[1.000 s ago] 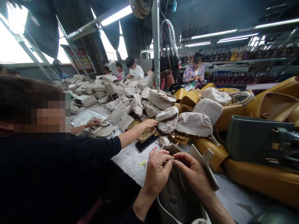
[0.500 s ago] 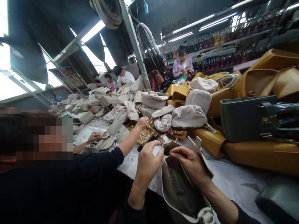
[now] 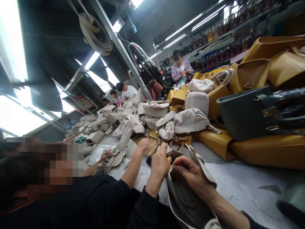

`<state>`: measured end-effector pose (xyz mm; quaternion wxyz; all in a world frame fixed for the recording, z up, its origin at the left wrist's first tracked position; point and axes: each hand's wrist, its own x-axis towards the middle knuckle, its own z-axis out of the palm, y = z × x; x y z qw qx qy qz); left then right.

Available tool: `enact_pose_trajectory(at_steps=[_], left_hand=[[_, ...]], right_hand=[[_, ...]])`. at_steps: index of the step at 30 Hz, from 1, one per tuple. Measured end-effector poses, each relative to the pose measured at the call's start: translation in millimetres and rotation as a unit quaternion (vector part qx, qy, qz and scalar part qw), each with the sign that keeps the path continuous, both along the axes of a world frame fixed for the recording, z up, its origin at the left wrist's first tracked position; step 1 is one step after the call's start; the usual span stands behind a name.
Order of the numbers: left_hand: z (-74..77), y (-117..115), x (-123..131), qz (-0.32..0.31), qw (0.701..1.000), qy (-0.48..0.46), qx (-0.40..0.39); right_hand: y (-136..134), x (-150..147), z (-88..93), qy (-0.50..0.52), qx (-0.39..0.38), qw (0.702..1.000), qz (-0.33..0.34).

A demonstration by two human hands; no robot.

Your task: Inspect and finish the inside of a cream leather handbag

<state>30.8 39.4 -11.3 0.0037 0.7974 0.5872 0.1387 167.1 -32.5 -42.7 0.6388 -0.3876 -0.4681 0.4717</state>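
A beige handbag (image 3: pixel 188 200) with a grey lining stands open in front of me at the table's near edge. My left hand (image 3: pixel 160 163) is closed on its upper left rim. My right hand (image 3: pixel 190 171) pinches the rim and flap on the other side, fingers curled; anything small between the fingers is hidden. Just beyond my left hand, a tray of small gold hardware (image 3: pixel 149 145) lies on the table, and the hand of a co-worker (image 3: pixel 143 143) in a black sleeve reaches into it.
The co-worker sits close on my left, the other hand (image 3: pixel 105 155) on beige pieces. Beige bags (image 3: pixel 190 120) are piled across the table's middle. Mustard bags (image 3: pixel 267 149) and a grey-green bag (image 3: pixel 245 114) are stacked at the right. More people sit at the far end.
The view has tilted and swung left. My hands have moved apart on the bag's rim. The co-worker's hand has drawn back a little over the hardware tray.
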Motion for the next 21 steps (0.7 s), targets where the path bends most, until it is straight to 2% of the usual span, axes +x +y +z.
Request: enact_pose_trajectory(at_steps=[4,8,12,15,17,21], left_hand=[[-6.9,-0.5,-4.6,-0.001,0.999,-0.026,0.034],[-6.0,-3.7,-10.5,-0.027,0.998,-0.037,0.042],[0.1,-1.9,-18.0,-0.093,0.991,-0.087,0.031],[3.9,3.6,-19.6,-0.139,0.979,-0.147,-0.006],[3.8,7.7,-17.7,-0.134,0.968,-0.206,-0.052],[-3.4,13.6,-10.1,-0.085,0.94,-0.311,-0.111]], right_hand=[[1.9,4.6,-0.1,0.013,0.004,1.0,0.004],[6.8,11.5,-8.9,0.031,-0.015,0.999,0.02],[14.4,19.1,-21.4,0.014,-0.025,0.999,0.018],[20.0,25.9,-28.4,-0.011,-0.021,1.0,0.013],[23.4,30.7,-32.1,-0.039,-0.017,0.999,-0.001],[29.0,36.3,-38.4,-0.081,-0.005,0.997,-0.016]])
